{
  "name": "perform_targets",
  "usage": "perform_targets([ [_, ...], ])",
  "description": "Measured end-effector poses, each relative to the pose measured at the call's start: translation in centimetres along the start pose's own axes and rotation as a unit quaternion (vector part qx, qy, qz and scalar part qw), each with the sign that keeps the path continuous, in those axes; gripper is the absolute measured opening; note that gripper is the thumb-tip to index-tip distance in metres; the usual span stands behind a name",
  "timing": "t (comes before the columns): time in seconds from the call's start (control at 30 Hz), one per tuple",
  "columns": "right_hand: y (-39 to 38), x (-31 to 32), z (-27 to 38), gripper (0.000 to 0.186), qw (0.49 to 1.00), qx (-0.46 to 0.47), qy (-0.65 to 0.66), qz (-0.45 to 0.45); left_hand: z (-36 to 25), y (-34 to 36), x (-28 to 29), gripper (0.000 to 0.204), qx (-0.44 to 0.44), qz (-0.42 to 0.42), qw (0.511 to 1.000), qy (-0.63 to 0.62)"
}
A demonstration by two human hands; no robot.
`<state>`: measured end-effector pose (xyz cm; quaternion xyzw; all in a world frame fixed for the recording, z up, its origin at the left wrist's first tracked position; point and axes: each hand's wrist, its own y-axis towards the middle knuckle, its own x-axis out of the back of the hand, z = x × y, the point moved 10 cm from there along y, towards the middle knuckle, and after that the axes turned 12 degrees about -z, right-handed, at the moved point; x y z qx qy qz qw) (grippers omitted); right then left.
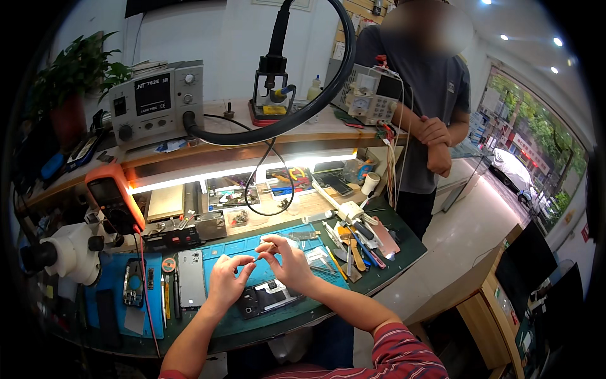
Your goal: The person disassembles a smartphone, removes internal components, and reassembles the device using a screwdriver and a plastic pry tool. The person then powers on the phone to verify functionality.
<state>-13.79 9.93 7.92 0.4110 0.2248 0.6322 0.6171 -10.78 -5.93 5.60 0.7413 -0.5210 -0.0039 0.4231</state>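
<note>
Both hands are raised over the blue work mat [237, 245], their fingertips close together. My left hand [227, 278] is closed in a pinch of thumb and forefinger. My right hand [287, 262] is also closed, thumb against fingers. Whatever small piece lies between the fingertips is too small to name. Below my right hand rests an opened dark smartphone [265, 300], its inner side partly hidden by that hand. Left of my left hand lies a silver-grey phone back panel [191, 278]. Beside it are slim tools [167, 295] and a solder wire spool [168, 264].
An orange multimeter [115, 199] and a white microscope [66, 252] stand at left. Many hand tools [356, 246] lie at right near the bench edge. A hot-air station [158, 101] sits on the shelf, its thick black hose [303, 117] arching overhead. Another person [416, 107] stands behind the bench.
</note>
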Motion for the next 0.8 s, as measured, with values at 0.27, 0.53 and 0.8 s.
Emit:
perform_targets([
  [0.27,0.4,0.1,0.2,0.036,1.0,-0.007,-0.018,0.019,1.0,-0.1,-0.6,0.014,0.078,0.013,0.994,-0.074],
  [0.53,0.0,0.3,3.2,0.042,0.999,0.004,0.018,0.036,1.6,-2.8,0.1,0.029,0.188,0.107,0.953,-0.212],
  [0.8,-1.5,-0.9,5.8,0.043,0.991,-0.006,0.001,0.136,-0.5,-7.0,1.6,0.04,0.238,0.207,0.93,-0.189],
])
